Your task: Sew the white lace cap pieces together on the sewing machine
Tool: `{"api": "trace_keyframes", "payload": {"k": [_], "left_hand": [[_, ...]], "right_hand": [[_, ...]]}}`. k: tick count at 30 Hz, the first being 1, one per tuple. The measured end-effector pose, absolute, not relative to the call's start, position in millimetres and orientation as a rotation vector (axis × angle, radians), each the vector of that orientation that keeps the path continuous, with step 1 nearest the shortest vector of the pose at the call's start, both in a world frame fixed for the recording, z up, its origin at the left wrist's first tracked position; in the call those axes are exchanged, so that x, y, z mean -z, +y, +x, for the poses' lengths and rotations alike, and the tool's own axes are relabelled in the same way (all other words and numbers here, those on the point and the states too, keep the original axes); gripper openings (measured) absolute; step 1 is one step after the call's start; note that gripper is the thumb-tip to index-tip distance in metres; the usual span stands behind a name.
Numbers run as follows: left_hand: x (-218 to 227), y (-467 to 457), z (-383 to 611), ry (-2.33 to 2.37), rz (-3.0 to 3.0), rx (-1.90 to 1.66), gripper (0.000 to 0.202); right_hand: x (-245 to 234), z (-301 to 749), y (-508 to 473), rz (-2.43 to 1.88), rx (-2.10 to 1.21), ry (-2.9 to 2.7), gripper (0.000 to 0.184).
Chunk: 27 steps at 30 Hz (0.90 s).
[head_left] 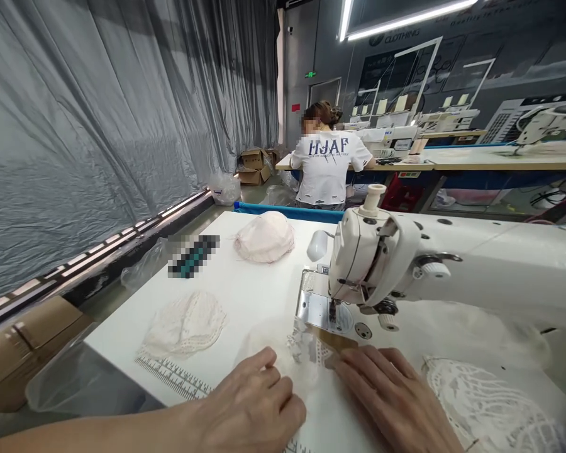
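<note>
A piece of sheer off-white fabric with a lace edge (pixel 306 347) lies in front of the presser foot of the white sewing machine (pixel 372 251). My left hand (pixel 259 399) is closed at the fabric's left side, its fingers curled and the thumb side up. My right hand (pixel 396 393) rests palm down with fingers stretched, their tips touching a brownish-gold strip (pixel 332 343) beside the lace. What lies under its palm is hidden. To the right, a white lace piece (pixel 490 402) with a leaf-like pattern lies on the table.
A cream lace-edged cup (pixel 186 324) and a pale pink cup (pixel 265 238) lie on the white table (pixel 245 289). Ruler markings (pixel 172 376) run along its front. Cardboard boxes (pixel 28 346) stand left, below a grey curtain (pixel 99 126). Ahead, a person in a white shirt (pixel 327 167) sits at another table.
</note>
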<state>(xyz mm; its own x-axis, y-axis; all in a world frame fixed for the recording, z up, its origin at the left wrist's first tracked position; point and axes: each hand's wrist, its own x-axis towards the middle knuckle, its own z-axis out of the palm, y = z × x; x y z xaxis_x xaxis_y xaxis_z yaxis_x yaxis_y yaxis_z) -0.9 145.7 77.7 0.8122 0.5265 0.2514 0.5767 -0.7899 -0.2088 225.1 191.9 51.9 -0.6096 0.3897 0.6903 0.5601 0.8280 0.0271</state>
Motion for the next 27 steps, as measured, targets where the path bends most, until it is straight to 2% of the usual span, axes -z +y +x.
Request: {"api": "trace_keyframes", "payload": {"k": [3, 6, 9, 13, 19, 23, 27], "left_hand": [[-93.4, 142.1, -7.5, -0.899, -2.896, 0.125, 0.018], [-110.0, 159.0, -1.1, -1.076, -3.093, 0.131, 0.006], [-115.5, 190.3, 17.2, -1.170, -3.162, 0.281, 0.027], [-104.4, 224.8, 31.1, -1.072, -3.560, 0.156, 0.052], [-91.5, 231.8, 12.7, -1.611, -3.370, 0.486, 0.035], [-90.2, 229.2, 12.6, -1.897, -3.150, 0.425, 0.032], [-84.5, 227.1, 18.3, -1.856, -3.071, 0.420, 0.030]], "right_hand": [[-57.3, 229.3, 190.9, -0.555, 0.309, -2.369, 0.035], [-59.2, 232.2, 190.0, -0.483, 0.227, -2.435, 0.034], [-59.0, 234.9, 189.1, -0.437, 0.166, -2.447, 0.032], [-58.0, 240.8, 189.8, -0.411, 0.127, -2.456, 0.031], [-50.8, 242.4, 196.8, -0.495, 0.115, -2.470, 0.032], [-45.5, 237.7, 203.3, -0.548, 0.149, -2.381, 0.032], [-37.7, 237.8, 205.7, -0.592, 0.194, -2.406, 0.035]]}}
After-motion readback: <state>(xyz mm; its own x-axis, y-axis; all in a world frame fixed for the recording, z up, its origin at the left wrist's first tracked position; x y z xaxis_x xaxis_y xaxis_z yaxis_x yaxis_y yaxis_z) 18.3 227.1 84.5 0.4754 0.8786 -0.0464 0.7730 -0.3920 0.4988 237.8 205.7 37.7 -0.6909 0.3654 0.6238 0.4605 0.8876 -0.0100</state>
